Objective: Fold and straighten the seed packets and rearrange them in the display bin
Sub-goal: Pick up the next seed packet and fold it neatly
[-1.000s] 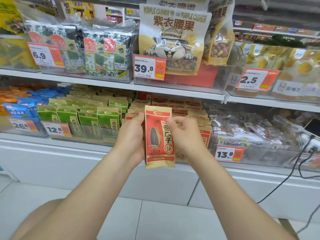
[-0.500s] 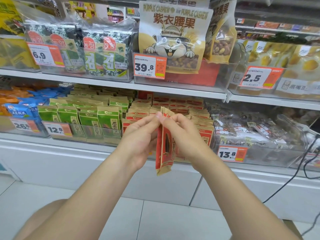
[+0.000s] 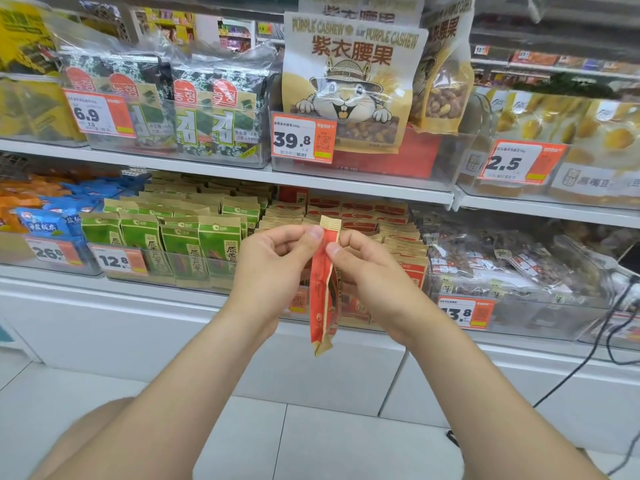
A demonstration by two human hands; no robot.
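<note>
Shelf [image 3: 173,161] ahead; hands [image 3: 273,261] [image 3: 375,277] on folded packet [image 3: 320,299]

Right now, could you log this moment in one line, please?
left hand: pinches red seed packet | right hand: pinches it | packet: folded lengthwise

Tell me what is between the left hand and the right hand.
In the head view, one red seed packet folded lengthwise hangs between them; the left hand and right hand both pinch it near its top.
</note>
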